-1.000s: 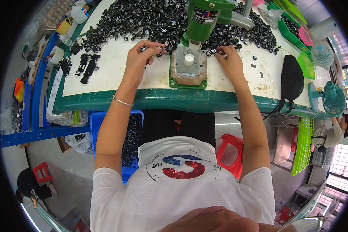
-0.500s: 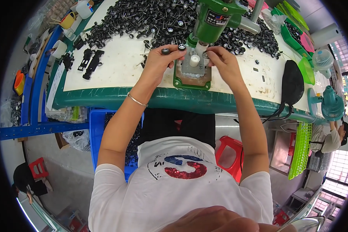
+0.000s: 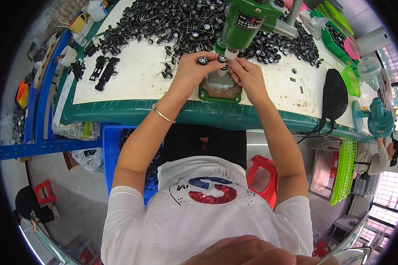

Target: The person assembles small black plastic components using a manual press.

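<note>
My left hand [image 3: 193, 70] is closed on small black toy wheels with silver hubs. One toy wheel [image 3: 202, 60] shows above its knuckles and another toy wheel [image 3: 222, 58] at its fingertips. Just below, a further wheel [image 3: 225, 67] is at the top of the white post [image 3: 222, 73] on the press base. My right hand [image 3: 248, 76] is pinched at the right of that post, its fingertips close to the left hand's; what they hold is hidden. Directly above both hands is the head of the green bench press [image 3: 240, 33].
A large heap of black wheels with axles [image 3: 163, 22] covers the back of the white tabletop [image 3: 132, 90]. Black toy chassis [image 3: 105, 74] lie at the left. A black cap-like item [image 3: 334, 95] and a small teal fan [image 3: 379, 118] are at the right. A blue bin [image 3: 112, 150] stands below the table's edge.
My left hand has moved right and my right hand left, so they now meet over the white post. A wheel now shows at the post's top, which was bare before.
</note>
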Motion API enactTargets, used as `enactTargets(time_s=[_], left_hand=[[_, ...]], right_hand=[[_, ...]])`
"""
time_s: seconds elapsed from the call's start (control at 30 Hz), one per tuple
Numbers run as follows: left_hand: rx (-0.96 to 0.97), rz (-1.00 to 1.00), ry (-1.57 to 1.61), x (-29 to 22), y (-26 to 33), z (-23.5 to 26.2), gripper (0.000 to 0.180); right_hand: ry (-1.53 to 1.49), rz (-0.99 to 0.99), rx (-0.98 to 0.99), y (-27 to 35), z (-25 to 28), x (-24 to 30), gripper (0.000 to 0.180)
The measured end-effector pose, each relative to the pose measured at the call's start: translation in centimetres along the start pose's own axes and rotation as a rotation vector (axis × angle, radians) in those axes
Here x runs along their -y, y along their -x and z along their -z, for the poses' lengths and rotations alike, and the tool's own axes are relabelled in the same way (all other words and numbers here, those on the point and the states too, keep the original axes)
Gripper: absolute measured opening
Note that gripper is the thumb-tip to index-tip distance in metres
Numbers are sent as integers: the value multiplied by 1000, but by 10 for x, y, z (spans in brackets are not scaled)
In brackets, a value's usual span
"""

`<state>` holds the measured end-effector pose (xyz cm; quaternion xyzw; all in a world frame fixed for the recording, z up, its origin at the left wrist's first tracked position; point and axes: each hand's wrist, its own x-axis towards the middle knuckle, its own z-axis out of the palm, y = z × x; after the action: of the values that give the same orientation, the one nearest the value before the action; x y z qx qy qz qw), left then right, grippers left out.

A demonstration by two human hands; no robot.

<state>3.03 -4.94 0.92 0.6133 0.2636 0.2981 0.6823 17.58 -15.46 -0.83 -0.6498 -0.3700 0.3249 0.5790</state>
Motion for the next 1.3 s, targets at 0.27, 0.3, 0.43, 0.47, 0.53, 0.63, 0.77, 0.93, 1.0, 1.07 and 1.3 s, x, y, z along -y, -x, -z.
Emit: enactTargets(time_s=[0.27,0.3,0.43,0.47,0.53,0.63,0.77,0.93,1.0,1.07,1.3], left_hand=[[53,-87,-89,-5,-6,-13,16],[37,-74,-86,-7,-6,-15,14],[39,-35,-49,-6,-10,-13,11],[36,-43,-78,-6,-10,-11,10],[41,-49,-105,-6,-11,-10,10],[63,-166,-147,-9,-13,-17,17],[46,-51,-162,-9,-12,-14,11],[41,-81,-195,-6,-11,-11,11],[36,-117,-208,-5,-10,-10,11],[46,-92,-185,-9,-8,-11,11],[47,-145,-171,-1,-12,-10,19]], right_hand=[[-300,131,-168,-20,50,24,27],[-284,166,-199,-25,63,31,29],[-447,380,-268,-58,75,102,23],[-470,460,-314,-66,67,126,23],[-599,391,-387,-58,30,208,23],[-954,-33,23,-100,94,233,25],[-801,-30,40,-84,60,230,24],[-1252,-336,372,-60,61,240,25],[-378,701,-311,-50,35,223,26],[-959,308,15,-30,52,237,27],[-270,1153,-298,-17,33,199,34]])
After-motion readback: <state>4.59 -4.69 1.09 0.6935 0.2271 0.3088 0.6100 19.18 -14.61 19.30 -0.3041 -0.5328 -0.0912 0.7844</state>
